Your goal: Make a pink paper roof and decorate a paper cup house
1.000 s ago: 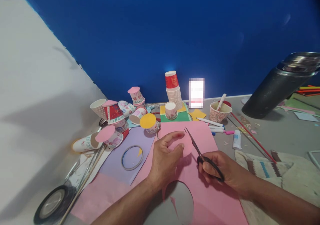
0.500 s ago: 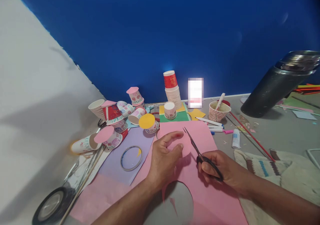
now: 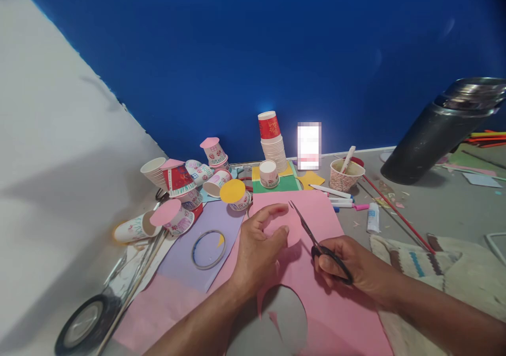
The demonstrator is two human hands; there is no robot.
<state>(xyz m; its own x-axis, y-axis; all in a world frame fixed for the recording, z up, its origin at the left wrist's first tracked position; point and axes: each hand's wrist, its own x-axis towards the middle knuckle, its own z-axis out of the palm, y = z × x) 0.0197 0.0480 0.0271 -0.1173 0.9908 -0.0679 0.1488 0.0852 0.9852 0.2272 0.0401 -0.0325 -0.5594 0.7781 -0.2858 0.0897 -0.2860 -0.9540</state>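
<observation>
Around the pink sheet (image 3: 316,298), cups (image 3: 272,140) crowd; left grip (image 3: 256,248) holds disc (image 3: 290,229), right grip (image 3: 348,264) scissors (image 3: 312,237)

Both forearms bare to the frame edge, no sleeves, watch, rings or gloves visible; left hand (image 3: 256,250) and right hand (image 3: 351,266) also bare, nails short, with what looks like a reddish mark on the left index fingertip nearest the pink sheet's (image 3: 340,314) far edge.

Cup stack (image 3: 273,142) standing by blue wall (image 3: 253,56); markers (image 3: 336,198) lying near patterned cup (image 3: 345,176); tape roll (image 3: 83,322) sitting bottom left.
</observation>
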